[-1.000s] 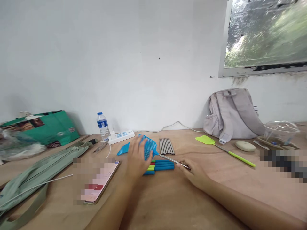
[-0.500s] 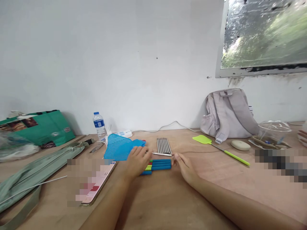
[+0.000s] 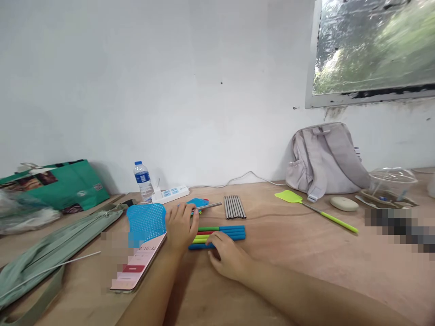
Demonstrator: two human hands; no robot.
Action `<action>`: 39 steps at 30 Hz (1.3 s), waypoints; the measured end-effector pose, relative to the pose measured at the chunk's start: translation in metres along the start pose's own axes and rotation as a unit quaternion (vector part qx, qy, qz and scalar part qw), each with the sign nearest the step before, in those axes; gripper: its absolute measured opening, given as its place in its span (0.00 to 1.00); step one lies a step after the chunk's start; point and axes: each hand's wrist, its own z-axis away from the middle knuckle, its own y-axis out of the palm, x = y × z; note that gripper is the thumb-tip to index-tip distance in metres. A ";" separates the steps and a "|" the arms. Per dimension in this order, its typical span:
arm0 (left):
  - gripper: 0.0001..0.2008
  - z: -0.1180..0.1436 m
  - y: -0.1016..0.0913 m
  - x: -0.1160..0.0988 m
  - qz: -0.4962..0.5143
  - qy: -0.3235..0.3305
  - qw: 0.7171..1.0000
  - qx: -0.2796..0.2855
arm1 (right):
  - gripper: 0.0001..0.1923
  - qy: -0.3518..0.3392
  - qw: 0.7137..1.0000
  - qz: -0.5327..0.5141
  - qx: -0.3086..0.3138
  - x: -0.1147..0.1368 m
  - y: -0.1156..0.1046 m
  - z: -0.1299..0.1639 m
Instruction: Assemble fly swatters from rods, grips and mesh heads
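Two bare forearms reach fwd from bottom of view, converging toward centre. Left hand [image 3: 179, 226] is palm down, fingers curled loosely, knuckles up, wrist straight. Right hand [image 3: 227, 257] sits just beside it, lower and nearer the body, palm down, fingers bent and pointing left, forearm angled in from lower right.

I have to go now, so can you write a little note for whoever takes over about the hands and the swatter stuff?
Left hand: grips the blue swatter near its metal rod.
Right hand: fingertips on the coloured handles, holding none.
Nearby: loose metal rods; a finished green swatter lies to the right.
Done: rod sits in the blue head.
Left: no handle on that rod yet.
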 end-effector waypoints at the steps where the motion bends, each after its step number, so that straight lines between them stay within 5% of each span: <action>1: 0.09 0.000 0.000 -0.002 0.004 0.002 1.000 0.004 | 0.14 0.019 1.000 0.001 0.007 0.000 0.002 -0.001; 11: 0.09 0.001 -0.001 -0.010 0.037 0.005 0.999 0.028 | 0.14 0.065 0.993 0.070 0.071 0.002 -0.004 0.001; 19: 0.10 0.003 0.003 -0.012 0.059 0.030 0.996 0.057 | 0.10 -0.051 0.983 0.147 0.094 -0.001 -0.001 0.000; 23: 0.10 0.003 0.004 -0.012 0.065 0.047 0.994 0.070 | 0.12 -0.163 0.962 0.188 0.116 0.001 -0.011 0.009; 28: 0.11 0.005 0.006 -0.014 0.078 0.063 0.990 0.099 | 0.12 -0.165 0.979 0.056 0.109 -0.005 -0.046 0.036; 31: 0.11 0.006 0.006 -0.021 0.094 0.073 0.986 0.121 | 0.06 -0.046 0.994 -0.098 -0.029 -0.028 -0.067 0.049; 35: 0.12 0.008 0.006 -0.031 0.105 0.115 0.979 0.135 | 0.05 0.148 0.914 -0.303 -0.226 -0.062 -0.088 0.053; 39: 0.12 0.011 0.006 -0.041 0.113 0.147 0.973 0.134 | 0.09 0.206 0.816 -0.475 -0.258 -0.071 -0.099 0.048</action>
